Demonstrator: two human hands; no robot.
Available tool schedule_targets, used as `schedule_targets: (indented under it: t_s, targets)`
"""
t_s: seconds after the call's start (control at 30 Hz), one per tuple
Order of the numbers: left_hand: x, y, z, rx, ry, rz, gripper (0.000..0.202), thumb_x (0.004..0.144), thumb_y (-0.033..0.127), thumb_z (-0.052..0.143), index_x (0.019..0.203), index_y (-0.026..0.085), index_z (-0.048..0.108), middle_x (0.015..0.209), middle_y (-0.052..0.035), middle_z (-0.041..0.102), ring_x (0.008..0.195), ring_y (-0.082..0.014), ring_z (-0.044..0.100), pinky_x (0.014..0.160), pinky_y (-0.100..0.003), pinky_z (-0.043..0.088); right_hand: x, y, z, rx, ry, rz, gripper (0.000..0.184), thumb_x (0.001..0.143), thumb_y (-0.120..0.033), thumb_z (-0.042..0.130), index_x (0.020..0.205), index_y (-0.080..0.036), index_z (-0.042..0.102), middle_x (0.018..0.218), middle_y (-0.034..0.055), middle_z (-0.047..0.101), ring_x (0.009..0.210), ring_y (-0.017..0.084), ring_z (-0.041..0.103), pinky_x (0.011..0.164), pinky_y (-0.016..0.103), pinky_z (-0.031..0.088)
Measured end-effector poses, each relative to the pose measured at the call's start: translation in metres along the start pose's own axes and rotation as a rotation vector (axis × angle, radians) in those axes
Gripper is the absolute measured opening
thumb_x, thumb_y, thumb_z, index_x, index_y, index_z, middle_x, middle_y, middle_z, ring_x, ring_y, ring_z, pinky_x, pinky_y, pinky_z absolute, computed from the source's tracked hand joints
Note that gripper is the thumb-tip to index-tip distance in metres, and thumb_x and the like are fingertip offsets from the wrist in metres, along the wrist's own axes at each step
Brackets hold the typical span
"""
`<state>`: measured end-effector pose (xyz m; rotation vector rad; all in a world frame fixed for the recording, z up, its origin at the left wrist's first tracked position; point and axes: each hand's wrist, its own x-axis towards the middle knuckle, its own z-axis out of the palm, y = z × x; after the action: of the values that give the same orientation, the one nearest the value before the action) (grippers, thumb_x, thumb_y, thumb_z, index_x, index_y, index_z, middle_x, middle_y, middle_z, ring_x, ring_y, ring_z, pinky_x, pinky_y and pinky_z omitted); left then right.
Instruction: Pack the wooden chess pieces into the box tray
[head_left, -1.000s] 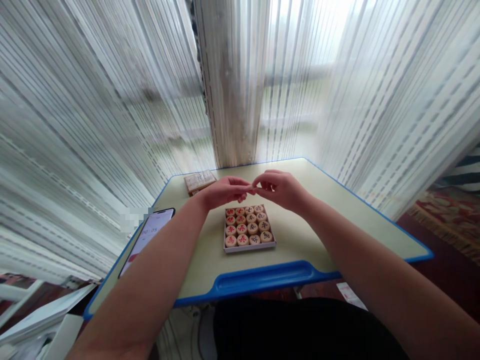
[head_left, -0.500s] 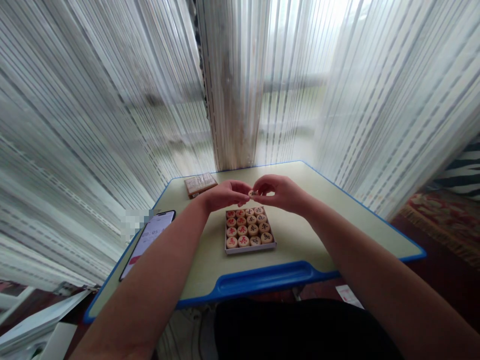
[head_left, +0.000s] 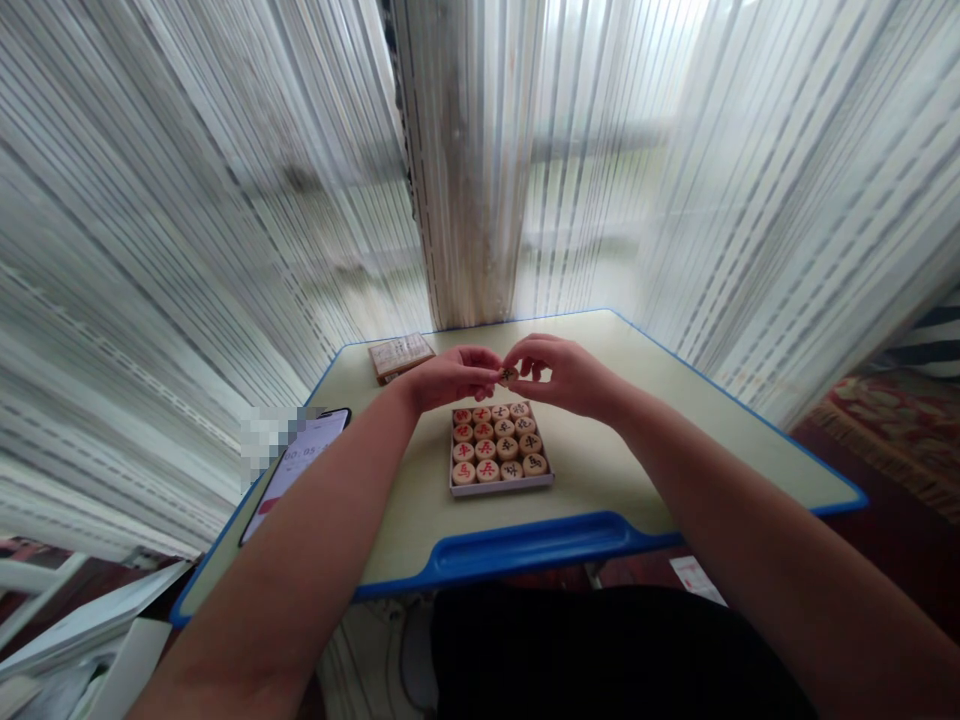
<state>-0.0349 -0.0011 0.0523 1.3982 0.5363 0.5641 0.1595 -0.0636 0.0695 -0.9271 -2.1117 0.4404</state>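
Observation:
Above the far edge of a shallow box, my right hand [head_left: 553, 372] pinches a round wooden xiangqi piece [head_left: 509, 374] with a dark character on its face. My left hand [head_left: 457, 376] meets it from the other side, thumb and fingertips closed at the piece's left edge. Below both hands, the open box [head_left: 501, 488] holds rows of xiangqi pieces [head_left: 506, 448], lying face up. Red characters mark the pieces in the left columns, and black ones mark those on the right.
The pale table [head_left: 600, 470] has a blue rim and a blue front trough [head_left: 532, 541]. A box lid [head_left: 401, 356] lies at the back left. A phone [head_left: 300, 455] showing a timer rests at the left edge, partly behind my left forearm. Striped curtains [head_left: 472, 170] hang behind.
The view has shifted slightly, so the table and box sit a little higher. Both hands stay together at the piece, which has turned slightly between the fingers.

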Motion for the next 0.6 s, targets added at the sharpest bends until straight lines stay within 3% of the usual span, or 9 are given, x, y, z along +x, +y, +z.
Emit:
schedule_targets:
  t_s: [0.07, 0.13, 0.23, 0.3, 0.4, 0.6]
  targets:
    - [0.0, 0.0, -0.001, -0.009, -0.011, -0.006, 0.025, 0.062, 0.019, 0.074, 0.082, 0.012, 0.062, 0.061, 0.0012, 0.059, 0.051, -0.0066, 0.053, 0.051, -0.02, 0.04, -0.001, -0.005, -0.003, -0.039, -0.003, 0.009, 0.016, 0.071, -0.025, 0.063, 0.084, -0.015, 0.064, 0.085, 0.0046, 0.06, 0.066, 0.01, 0.052, 0.062, 0.026, 0.047]
    - [0.001, 0.001, -0.003, -0.036, 0.017, 0.001, 0.022, 0.064, 0.022, 0.072, 0.081, 0.012, 0.062, 0.063, 0.0005, 0.06, 0.051, -0.0061, 0.053, 0.049, -0.019, 0.039, -0.003, -0.011, -0.008, -0.037, -0.094, 0.033, 0.019, 0.071, -0.026, 0.064, 0.088, -0.016, 0.065, 0.085, 0.004, 0.062, 0.068, 0.011, 0.052, 0.063, 0.026, 0.045]
    - [0.001, 0.001, -0.008, -0.102, 0.118, 0.041, 0.021, 0.066, 0.026, 0.069, 0.081, 0.012, 0.062, 0.067, -0.0001, 0.06, 0.052, -0.0051, 0.051, 0.047, -0.017, 0.036, -0.007, -0.021, -0.012, -0.02, -0.435, 0.064, 0.024, 0.07, -0.026, 0.066, 0.092, -0.019, 0.068, 0.086, 0.0026, 0.065, 0.074, 0.013, 0.054, 0.068, 0.027, 0.045]
    - [0.0, 0.0, -0.012, -0.123, 0.149, 0.037, 0.022, 0.066, 0.027, 0.069, 0.081, 0.013, 0.062, 0.067, 0.0002, 0.06, 0.052, -0.0048, 0.05, 0.047, -0.017, 0.035, -0.009, -0.025, -0.011, -0.041, -0.584, 0.053, 0.023, 0.069, -0.023, 0.066, 0.092, -0.02, 0.069, 0.091, 0.0031, 0.065, 0.079, 0.015, 0.056, 0.073, 0.027, 0.045]
    - [-0.002, -0.001, -0.015, -0.105, 0.131, -0.006, 0.025, 0.066, 0.028, 0.069, 0.084, 0.013, 0.063, 0.067, -0.0003, 0.06, 0.052, -0.0048, 0.049, 0.048, -0.017, 0.036, -0.011, -0.028, -0.003, -0.085, -0.651, 0.007, 0.024, 0.068, -0.017, 0.066, 0.091, -0.019, 0.07, 0.094, 0.0038, 0.065, 0.082, 0.016, 0.057, 0.076, 0.028, 0.045]
    - [-0.003, -0.001, -0.013, -0.047, 0.043, -0.026, 0.031, 0.066, 0.029, 0.07, 0.092, 0.013, 0.062, 0.074, -0.0026, 0.062, 0.053, -0.0063, 0.051, 0.049, -0.02, 0.037, -0.011, -0.03, 0.007, -0.092, -0.743, -0.053, 0.013, 0.071, -0.013, 0.064, 0.08, -0.017, 0.072, 0.082, 0.0029, 0.067, 0.078, 0.015, 0.058, 0.075, 0.027, 0.044]
